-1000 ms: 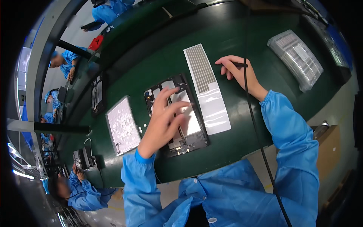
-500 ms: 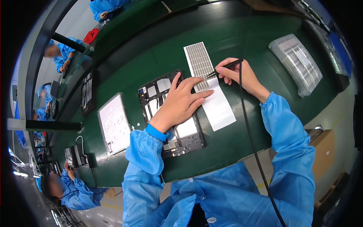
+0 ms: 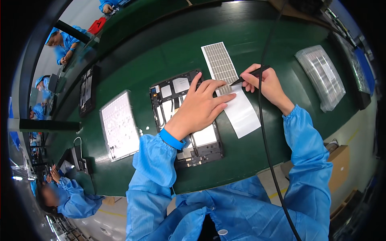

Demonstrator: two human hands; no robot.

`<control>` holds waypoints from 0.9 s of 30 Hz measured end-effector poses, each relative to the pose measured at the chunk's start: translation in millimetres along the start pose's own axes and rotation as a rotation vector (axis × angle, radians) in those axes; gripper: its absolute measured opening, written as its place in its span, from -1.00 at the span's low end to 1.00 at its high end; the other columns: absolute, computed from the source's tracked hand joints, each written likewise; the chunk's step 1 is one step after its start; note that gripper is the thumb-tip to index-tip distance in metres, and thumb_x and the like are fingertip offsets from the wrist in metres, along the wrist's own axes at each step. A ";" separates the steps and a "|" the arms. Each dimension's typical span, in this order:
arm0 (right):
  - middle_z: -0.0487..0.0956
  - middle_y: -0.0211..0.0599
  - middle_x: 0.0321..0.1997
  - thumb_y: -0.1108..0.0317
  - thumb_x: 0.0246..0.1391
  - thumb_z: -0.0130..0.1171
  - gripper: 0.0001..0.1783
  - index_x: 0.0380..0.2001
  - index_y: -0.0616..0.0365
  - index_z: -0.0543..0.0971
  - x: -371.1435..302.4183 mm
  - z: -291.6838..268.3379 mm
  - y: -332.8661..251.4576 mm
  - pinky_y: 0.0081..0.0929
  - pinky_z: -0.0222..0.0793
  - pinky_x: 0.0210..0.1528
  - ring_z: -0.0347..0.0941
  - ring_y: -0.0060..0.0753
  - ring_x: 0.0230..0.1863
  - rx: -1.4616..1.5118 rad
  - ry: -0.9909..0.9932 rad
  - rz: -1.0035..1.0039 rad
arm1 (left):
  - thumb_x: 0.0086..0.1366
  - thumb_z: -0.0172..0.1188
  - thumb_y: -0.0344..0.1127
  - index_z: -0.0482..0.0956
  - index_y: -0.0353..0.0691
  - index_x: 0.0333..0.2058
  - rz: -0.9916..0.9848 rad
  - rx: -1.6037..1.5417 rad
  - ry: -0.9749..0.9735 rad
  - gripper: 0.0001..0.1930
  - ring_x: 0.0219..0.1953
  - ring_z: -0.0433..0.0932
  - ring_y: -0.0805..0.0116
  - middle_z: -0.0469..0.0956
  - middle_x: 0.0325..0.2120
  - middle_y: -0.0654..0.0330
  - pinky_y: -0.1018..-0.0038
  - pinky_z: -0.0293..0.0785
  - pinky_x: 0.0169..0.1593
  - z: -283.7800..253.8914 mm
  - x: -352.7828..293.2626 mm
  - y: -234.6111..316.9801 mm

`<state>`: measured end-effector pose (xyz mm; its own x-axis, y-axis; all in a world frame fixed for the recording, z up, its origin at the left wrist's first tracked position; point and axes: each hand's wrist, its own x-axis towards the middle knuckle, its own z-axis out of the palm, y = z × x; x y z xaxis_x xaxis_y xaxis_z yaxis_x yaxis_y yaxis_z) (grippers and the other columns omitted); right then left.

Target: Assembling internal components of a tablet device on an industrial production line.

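Note:
A white sheet with rows of small grey-brown labels (image 3: pixel 220 60) lies on the green bench, its blank white lower part (image 3: pixel 242 118) towards me. My left hand (image 3: pixel 198 105) has its fingers spread, their tips on the sheet's left edge. That hand reaches across an opened black tablet-like device housing (image 3: pixel 207 156) and hides much of its inside. In my right hand (image 3: pixel 267 86) is a pair of black tweezers (image 3: pixel 254 72), pinched with the points down at the lowest label rows. The tips look close together; whether a label sits between them I cannot make out.
A white sheet in clear plastic (image 3: pixel 119 126) lies left of the housing, with another dark housing (image 3: pixel 88 90) beyond it. Plastic-wrapped trays (image 3: pixel 321 76) sit at right. A black cable (image 3: pixel 263 124) hangs across in front of my right arm. Co-workers in blue sit at left.
The tweezers' points were visibly apart and now appear closed together, still at the lower label rows. My left hand stays on the sheet. The whole view has shifted slightly.

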<state>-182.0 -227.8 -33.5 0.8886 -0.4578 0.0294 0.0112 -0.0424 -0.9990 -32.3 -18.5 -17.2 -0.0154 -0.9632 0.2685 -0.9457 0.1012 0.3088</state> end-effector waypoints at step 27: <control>0.58 -0.33 -0.38 0.24 0.38 0.08 -0.73 -0.13 0.26 0.56 4.8 63.1 -8.9 -0.61 0.37 -0.40 0.44 -0.61 -0.48 0.230 -0.095 -0.067 | 0.43 0.02 -0.29 0.55 -0.29 0.04 -0.401 -0.066 0.268 -0.69 -0.02 0.49 0.02 0.55 -0.11 0.06 0.20 0.45 0.08 -50.5 -109.9 -58.3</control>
<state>-148.9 -173.5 -26.5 0.9212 -0.3750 0.1038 0.1663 0.1382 -0.9763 40.9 94.1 -18.6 0.4380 -0.8325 0.3393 -0.8375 -0.2407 0.4906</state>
